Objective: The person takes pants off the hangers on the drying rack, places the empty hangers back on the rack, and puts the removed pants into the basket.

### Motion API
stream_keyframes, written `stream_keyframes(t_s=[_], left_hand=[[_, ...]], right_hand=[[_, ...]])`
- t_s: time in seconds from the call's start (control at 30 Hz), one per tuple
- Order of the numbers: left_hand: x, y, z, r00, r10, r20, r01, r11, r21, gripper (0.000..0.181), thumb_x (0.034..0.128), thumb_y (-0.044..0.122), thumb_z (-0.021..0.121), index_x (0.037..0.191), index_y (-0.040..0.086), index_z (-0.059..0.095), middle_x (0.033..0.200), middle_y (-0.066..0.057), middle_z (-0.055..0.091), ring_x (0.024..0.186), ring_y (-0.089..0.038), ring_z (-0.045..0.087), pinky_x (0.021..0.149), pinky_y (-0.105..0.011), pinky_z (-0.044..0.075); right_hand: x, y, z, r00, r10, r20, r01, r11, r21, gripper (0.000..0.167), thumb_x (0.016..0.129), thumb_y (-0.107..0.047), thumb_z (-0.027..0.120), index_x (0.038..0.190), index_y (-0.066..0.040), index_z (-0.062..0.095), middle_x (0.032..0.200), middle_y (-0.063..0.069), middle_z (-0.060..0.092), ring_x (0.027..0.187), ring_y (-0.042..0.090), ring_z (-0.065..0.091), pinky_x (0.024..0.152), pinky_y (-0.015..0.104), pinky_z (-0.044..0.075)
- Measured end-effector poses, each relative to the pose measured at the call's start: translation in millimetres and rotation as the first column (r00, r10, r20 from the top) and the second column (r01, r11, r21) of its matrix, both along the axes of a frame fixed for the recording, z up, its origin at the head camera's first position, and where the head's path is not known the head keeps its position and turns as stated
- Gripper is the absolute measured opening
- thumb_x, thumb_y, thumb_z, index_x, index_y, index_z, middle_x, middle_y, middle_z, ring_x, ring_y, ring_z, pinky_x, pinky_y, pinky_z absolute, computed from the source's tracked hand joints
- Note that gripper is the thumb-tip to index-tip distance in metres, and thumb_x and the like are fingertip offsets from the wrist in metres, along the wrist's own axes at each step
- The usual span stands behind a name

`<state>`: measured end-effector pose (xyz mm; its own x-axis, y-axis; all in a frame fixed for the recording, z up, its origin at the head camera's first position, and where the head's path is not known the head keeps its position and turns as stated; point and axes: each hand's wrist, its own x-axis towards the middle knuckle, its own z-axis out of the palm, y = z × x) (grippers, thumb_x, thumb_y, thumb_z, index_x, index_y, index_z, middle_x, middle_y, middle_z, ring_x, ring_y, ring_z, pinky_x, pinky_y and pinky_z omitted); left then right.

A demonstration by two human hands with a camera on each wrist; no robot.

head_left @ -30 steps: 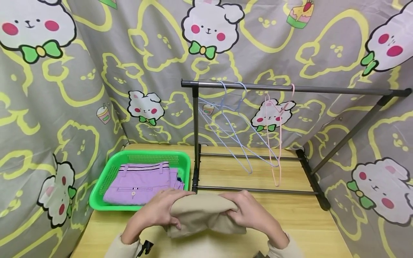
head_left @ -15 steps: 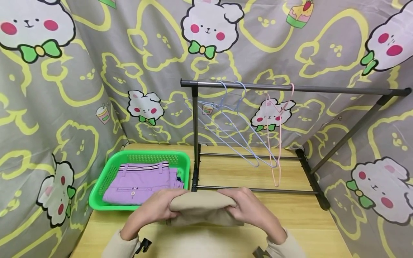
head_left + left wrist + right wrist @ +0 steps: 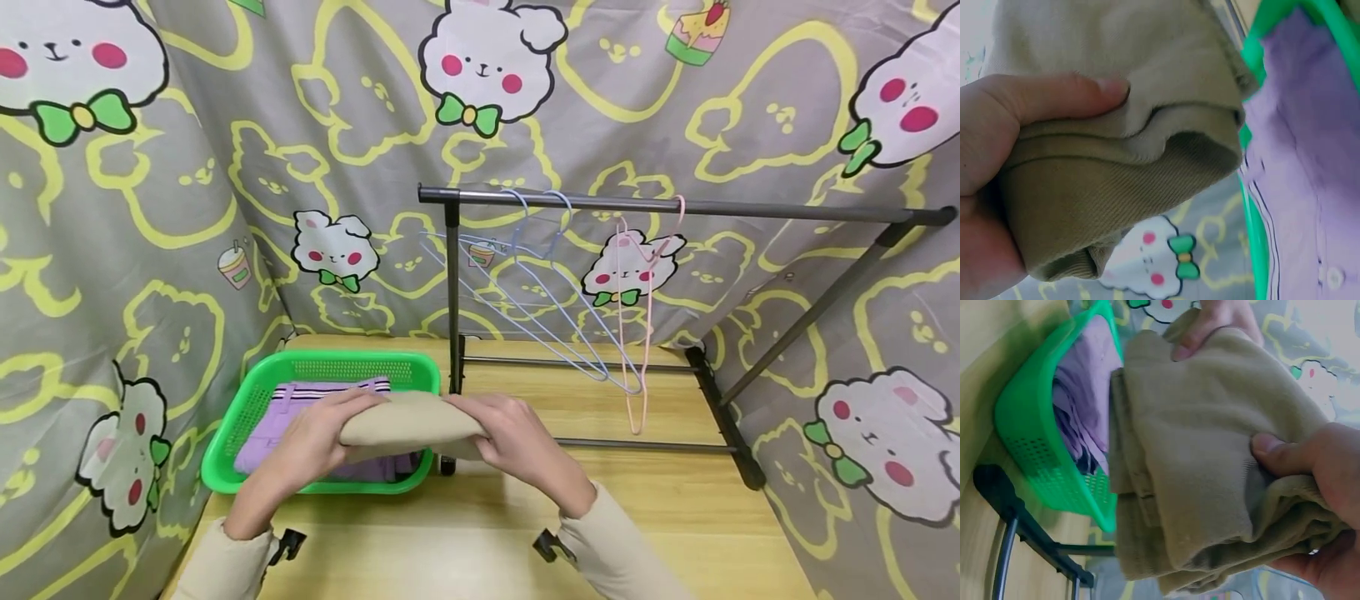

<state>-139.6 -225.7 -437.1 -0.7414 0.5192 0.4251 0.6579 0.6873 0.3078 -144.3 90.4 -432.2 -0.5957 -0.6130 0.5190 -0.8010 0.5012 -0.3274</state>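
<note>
My left hand (image 3: 321, 432) and right hand (image 3: 513, 435) grip the two ends of a folded pair of khaki pants (image 3: 412, 418), held up over the right part of a green basket (image 3: 217, 477). In the left wrist view my thumb presses on top of the khaki layers, near a rounded fold. The right wrist view shows the right thumb above the stack and fingers beneath it. Folded purple pants (image 3: 258, 435), with a striped waistband and a buttoned pocket, lie in the basket, partly hidden behind my left hand and the khaki cloth.
Right of the basket stands a dark metal garment rack (image 3: 750, 208). Two blue hangers (image 3: 555, 321) and a pink hanger (image 3: 647, 333) hang from its bar. Patterned curtains (image 3: 360, 100) surround the wooden table (image 3: 660, 533) on the back and both sides.
Both hands have carried the khaki pants left and forward, from the table's front middle to over the basket. The blue hangers have swung slightly.
</note>
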Motion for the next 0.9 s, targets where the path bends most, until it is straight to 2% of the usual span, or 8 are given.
stream_keyframes(t_s=[0.1,0.3,0.4,0.53,0.63,0.7,0.8,0.9], left_hand=[[-6.3,-11.1,-0.2,0.998,0.045,-0.054,-0.046,0.999,-0.011,0.078,0.0519,-0.018,0.086,0.121,0.014,0.071,0.123,-0.009,0.071,0.107,-0.036,0.069,0.084,-0.057,0.056],[-15.1,-32.7,1.1,0.987,0.145,-0.071,-0.15,0.986,-0.079,0.081,0.0527,-0.018,0.082,0.126,0.011,0.065,0.117,-0.01,0.072,0.102,-0.039,0.068,0.075,-0.059,0.056],[-20.8,-45.2,0.6,0.977,0.19,-0.097,-0.198,0.977,-0.083,0.089,0.0496,-0.019,0.075,0.132,0.012,0.063,0.113,-0.01,0.072,0.103,-0.038,0.067,0.068,-0.058,0.056],[-28.5,-63.1,-3.6,0.961,0.233,-0.151,-0.242,0.969,-0.049,0.095,0.0488,-0.021,0.072,0.137,0.014,0.061,0.116,-0.011,0.072,0.11,-0.037,0.065,0.072,-0.059,0.055],[-31.9,-74.5,-9.6,0.951,0.246,-0.187,-0.256,0.966,-0.033,0.099,0.051,-0.025,0.068,0.14,0.017,0.062,0.129,-0.011,0.068,0.119,-0.039,0.061,0.073,-0.063,0.054],[-33.4,-80.9,-15.6,0.944,0.248,-0.216,-0.257,0.966,-0.014,0.1,0.0521,-0.027,0.066,0.141,0.018,0.063,0.136,-0.01,0.065,0.123,-0.042,0.058,0.074,-0.065,0.054],[-35.1,-89.6,-26.8,0.935,0.239,-0.263,-0.241,0.97,0.024,0.096,0.0516,-0.031,0.061,0.136,0.015,0.068,0.138,-0.011,0.064,0.126,-0.046,0.055,0.08,-0.066,0.052],[-35.9,-98.3,-40.6,0.933,0.216,-0.287,-0.212,0.976,0.043,0.088,0.0523,-0.029,0.062,0.131,0.01,0.07,0.136,-0.016,0.064,0.126,-0.05,0.053,0.093,-0.069,0.046]], right_hand=[[-12.6,-16.3,-2.9,1.0,-0.004,-0.025,0.004,1.0,0.013,0.058,0.082,0.007,0.073,0.136,-0.014,0.066,0.118,0.007,0.072,0.105,0.022,0.071,0.083,0.038,0.06],[-30.6,-46.2,-7.5,0.998,-0.005,-0.065,0.005,1.0,0.001,0.068,0.077,0.014,0.067,0.139,-0.014,0.065,0.125,0.006,0.07,0.113,0.024,0.066,0.091,0.041,0.057],[-39.9,-62.8,-9.7,0.99,0.004,-0.141,-0.006,1.0,-0.014,0.071,0.075,0.017,0.065,0.139,-0.014,0.065,0.127,0.006,0.069,0.114,0.024,0.065,0.097,0.039,0.054],[-53.0,-87.2,-15.7,0.956,0.015,-0.292,-0.024,0.999,-0.028,0.068,0.077,0.019,0.058,0.136,-0.012,0.067,0.126,0.007,0.07,0.116,0.024,0.064,0.105,0.036,0.049],[-61.1,-104.1,-24.4,0.924,0.015,-0.382,-0.031,0.999,-0.035,0.062,0.081,0.018,0.057,0.135,-0.01,0.068,0.127,0.009,0.069,0.118,0.024,0.064,0.108,0.037,0.047],[-64.5,-114.1,-33.3,0.91,0.007,-0.415,-0.025,0.999,-0.038,0.058,0.084,0.017,0.06,0.134,-0.011,0.068,0.129,0.009,0.069,0.12,0.025,0.063,0.108,0.042,0.047],[-66.0,-127.9,-48.8,0.9,-0.002,-0.435,-0.005,1.0,-0.017,0.056,0.087,0.013,0.063,0.136,-0.013,0.068,0.134,0.008,0.067,0.127,0.025,0.059,0.109,0.051,0.045],[-62.4,-138.8,-65.9,0.901,0.009,-0.434,0.008,0.999,0.038,0.056,0.087,0.01,0.065,0.138,-0.015,0.067,0.139,0.006,0.064,0.133,0.024,0.055,0.111,0.058,0.041]])
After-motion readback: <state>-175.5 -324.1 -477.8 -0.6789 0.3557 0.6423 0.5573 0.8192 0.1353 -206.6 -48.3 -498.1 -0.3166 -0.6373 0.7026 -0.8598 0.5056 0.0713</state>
